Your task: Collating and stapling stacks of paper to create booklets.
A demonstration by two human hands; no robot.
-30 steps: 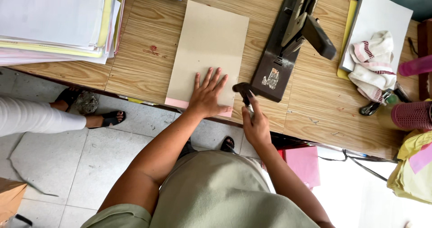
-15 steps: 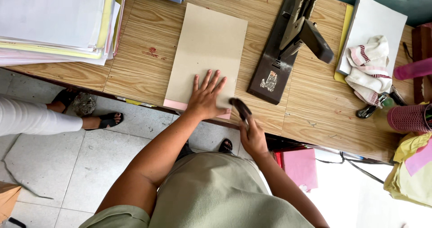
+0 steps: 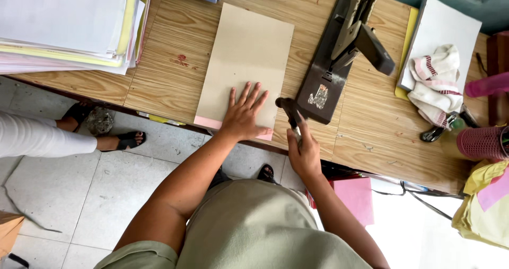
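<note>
The right hand [image 3: 304, 153] was closed around the handle of a dark hammer [image 3: 290, 113], its head just beside the brown cardboard sheet [image 3: 248, 57]. The left hand [image 3: 245, 115] lay spread flat on that sheet's near end, above a pink strip [image 3: 208, 122]. Beyond stood a black long-arm stapler [image 3: 344, 46] bearing a pale, worn sticker [image 3: 319, 95]. Paper stacks [image 3: 63, 25] sat far left.

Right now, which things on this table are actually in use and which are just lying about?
In use:
left hand flat on the brown card
right hand gripping the hammer

Lying about:
big stapler
striped cloth
paper stack
</note>
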